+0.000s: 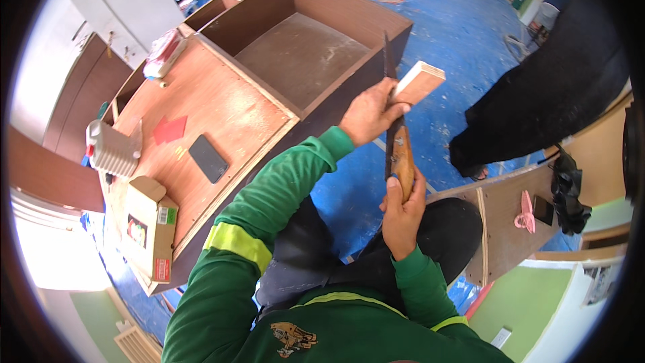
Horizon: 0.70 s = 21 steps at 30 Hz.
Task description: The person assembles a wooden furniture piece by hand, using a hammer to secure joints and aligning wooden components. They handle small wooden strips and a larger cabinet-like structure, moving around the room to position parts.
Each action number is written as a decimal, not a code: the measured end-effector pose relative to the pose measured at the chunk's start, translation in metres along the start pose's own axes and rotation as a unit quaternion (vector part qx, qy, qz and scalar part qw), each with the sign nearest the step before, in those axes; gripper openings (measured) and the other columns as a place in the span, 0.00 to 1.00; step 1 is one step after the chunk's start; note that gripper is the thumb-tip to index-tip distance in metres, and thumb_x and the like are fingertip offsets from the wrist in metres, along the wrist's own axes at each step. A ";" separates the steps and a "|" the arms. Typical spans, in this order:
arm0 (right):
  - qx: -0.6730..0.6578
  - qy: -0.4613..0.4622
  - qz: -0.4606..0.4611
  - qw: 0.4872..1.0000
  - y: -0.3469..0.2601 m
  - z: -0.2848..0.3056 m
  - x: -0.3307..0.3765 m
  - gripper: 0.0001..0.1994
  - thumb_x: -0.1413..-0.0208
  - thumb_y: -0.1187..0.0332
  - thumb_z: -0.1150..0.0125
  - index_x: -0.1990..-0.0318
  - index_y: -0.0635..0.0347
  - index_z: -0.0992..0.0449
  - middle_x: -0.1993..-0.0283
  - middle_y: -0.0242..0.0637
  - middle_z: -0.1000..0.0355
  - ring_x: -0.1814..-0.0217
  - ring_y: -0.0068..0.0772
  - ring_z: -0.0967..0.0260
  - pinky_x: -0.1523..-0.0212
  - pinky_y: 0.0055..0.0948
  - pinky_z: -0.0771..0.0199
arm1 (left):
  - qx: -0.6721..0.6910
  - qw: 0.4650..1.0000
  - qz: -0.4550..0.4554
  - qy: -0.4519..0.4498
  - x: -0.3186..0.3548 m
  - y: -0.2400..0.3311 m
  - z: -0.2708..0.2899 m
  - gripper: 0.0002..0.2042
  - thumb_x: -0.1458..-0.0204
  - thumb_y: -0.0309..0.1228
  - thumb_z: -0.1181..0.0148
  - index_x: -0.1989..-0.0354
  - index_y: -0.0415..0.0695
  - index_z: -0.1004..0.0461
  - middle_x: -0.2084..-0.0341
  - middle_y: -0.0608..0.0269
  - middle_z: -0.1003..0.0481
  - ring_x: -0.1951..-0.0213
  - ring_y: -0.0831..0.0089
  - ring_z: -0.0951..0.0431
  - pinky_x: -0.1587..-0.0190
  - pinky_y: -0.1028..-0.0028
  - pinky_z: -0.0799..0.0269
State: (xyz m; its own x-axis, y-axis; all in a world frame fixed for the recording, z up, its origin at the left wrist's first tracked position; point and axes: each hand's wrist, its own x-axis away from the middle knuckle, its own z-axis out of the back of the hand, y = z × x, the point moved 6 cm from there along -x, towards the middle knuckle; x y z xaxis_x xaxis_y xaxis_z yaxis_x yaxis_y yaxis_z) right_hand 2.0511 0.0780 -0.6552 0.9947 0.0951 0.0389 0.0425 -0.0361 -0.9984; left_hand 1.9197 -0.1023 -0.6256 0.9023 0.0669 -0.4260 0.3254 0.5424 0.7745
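Observation:
My left hand grips a short wooden block, pale on its cut faces, which sticks out up and to the right past my fingers. In my right hand is the wooden handle of a handsaw, its fingers wrapped round the lower end. The saw's narrow dark blade points away from me and passes close by my left hand and the block. Whether its teeth touch the wood is hidden. Both hands are above my lap, between the cabinet on the left and a low board bench on the right.
On the cabinet's plywood panel lie a phone, red paper, an open cardboard box and a white jug. A person in dark clothes stands at right. The bench bears pink scissors-like handles. Blue sheeting covers the floor.

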 end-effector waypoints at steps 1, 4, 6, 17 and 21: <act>-0.012 -0.005 -0.003 1.000 -0.003 0.000 0.002 0.26 0.26 0.69 0.40 0.27 0.67 0.39 0.59 0.32 0.29 0.69 0.16 0.35 0.69 0.21 0.31 | 0.021 0.999 0.040 -0.013 0.001 -0.005 -0.007 0.23 0.37 0.41 0.27 0.41 0.40 0.26 0.60 0.44 0.16 0.56 0.50 0.13 0.51 0.57 0.19; -0.040 -0.009 0.001 0.999 0.002 0.009 0.017 0.26 0.26 0.71 0.42 0.25 0.67 0.41 0.56 0.35 0.29 0.68 0.17 0.34 0.68 0.21 0.30 | 0.005 0.993 0.087 -0.082 0.009 -0.005 -0.032 0.26 0.37 0.43 0.27 0.40 0.38 0.26 0.62 0.42 0.16 0.58 0.52 0.13 0.54 0.57 0.20; -0.034 -0.026 -0.007 0.999 0.011 0.015 0.025 0.28 0.26 0.73 0.44 0.24 0.66 0.44 0.56 0.36 0.30 0.67 0.17 0.35 0.67 0.21 0.30 | -0.007 0.988 0.102 -0.116 0.019 0.002 -0.043 0.25 0.36 0.45 0.29 0.46 0.35 0.27 0.65 0.39 0.18 0.60 0.48 0.13 0.56 0.55 0.21; -0.067 -0.046 -0.097 0.992 0.028 0.018 0.024 0.28 0.27 0.72 0.44 0.24 0.65 0.44 0.57 0.35 0.31 0.70 0.18 0.35 0.70 0.22 0.32 | -0.138 0.953 0.118 -0.242 0.040 -0.046 -0.078 0.29 0.36 0.47 0.31 0.46 0.32 0.35 0.63 0.33 0.18 0.56 0.35 0.15 0.52 0.47 0.21; -0.055 -0.056 -0.118 0.990 0.038 0.015 0.023 0.27 0.27 0.71 0.44 0.25 0.65 0.43 0.57 0.36 0.31 0.71 0.20 0.34 0.72 0.24 0.31 | -0.198 0.923 0.135 -0.302 0.047 -0.054 -0.079 0.27 0.37 0.45 0.32 0.46 0.33 0.33 0.61 0.37 0.16 0.55 0.40 0.14 0.52 0.49 0.19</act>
State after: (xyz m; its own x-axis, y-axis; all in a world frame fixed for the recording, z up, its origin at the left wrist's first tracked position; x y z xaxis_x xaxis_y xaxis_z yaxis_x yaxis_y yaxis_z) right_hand 2.0738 0.0938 -0.6934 0.9395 0.2224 0.2607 0.2891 -0.1063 -0.9514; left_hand 1.9217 -0.0621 -0.7243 0.9671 -0.1705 0.1887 0.0453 0.8456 0.5318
